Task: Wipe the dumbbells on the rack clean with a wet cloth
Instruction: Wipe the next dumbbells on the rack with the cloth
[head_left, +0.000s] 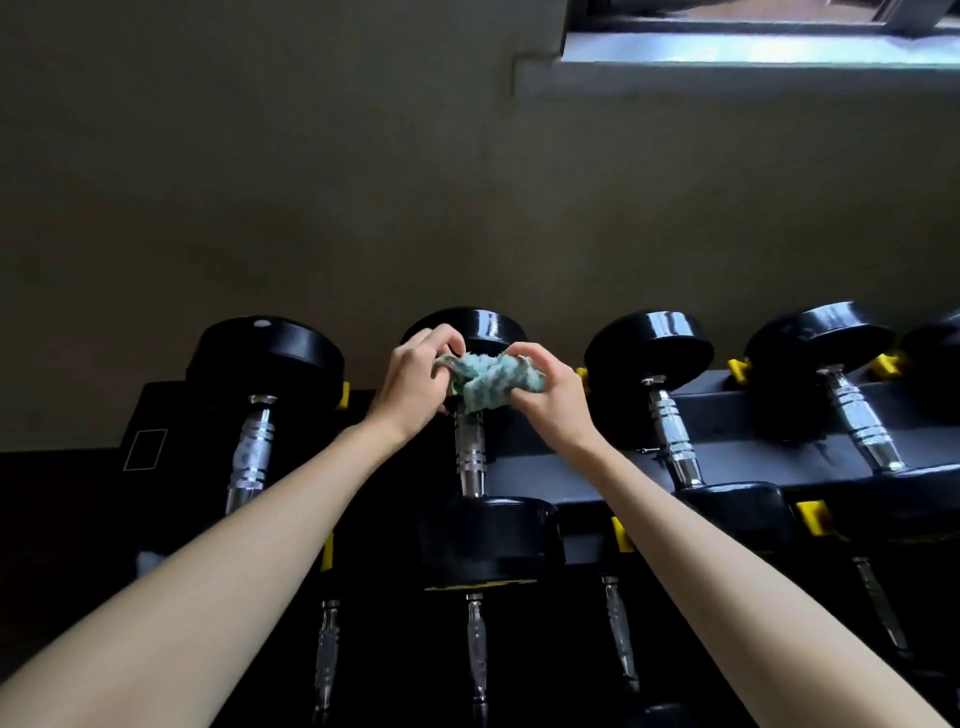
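Head view. Crumpled green-and-white terry cloth (493, 382) bunched over far end of knurled chrome handle (470, 457) of second-from-left black round-headed dumbbell (483, 540), resting on black steel rack (571, 467). One cloth end pinched in left hand (415, 379), other gripped by right hand (550, 397). Step judged: handle wipe, far end. Next likely calls for drawing cloth down handle toward near head, wrap kept tight.

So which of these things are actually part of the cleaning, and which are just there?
Part of the job:
green cloth, gripped by the left hand and right hand
dumbbell beneath it
neighbouring dumbbells
black rack

Just there:
grey wall
window
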